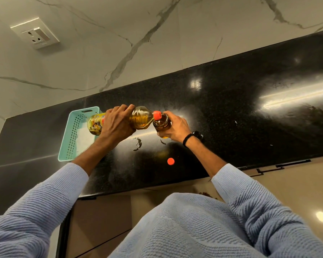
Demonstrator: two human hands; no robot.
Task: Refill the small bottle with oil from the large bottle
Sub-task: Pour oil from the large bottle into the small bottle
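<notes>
My left hand [117, 122] grips the large oil bottle [140, 118] around its middle and holds it tipped on its side above the black counter. Its orange neck ring [157, 115] sits at the mouth of the small bottle [161, 123]. Golden oil fills the large bottle's shoulder. My right hand [176, 128] holds the small bottle from the right side, and amber oil shows inside it. A loose orange cap [170, 161] lies on the counter in front of the bottles.
A teal plastic basket [73, 135] stands on the black granite counter [231, 112], left of the bottles and partly under the large bottle's base. Oil smears [137, 144] mark the counter below the hands. A wall socket [35, 32] sits on the marble wall.
</notes>
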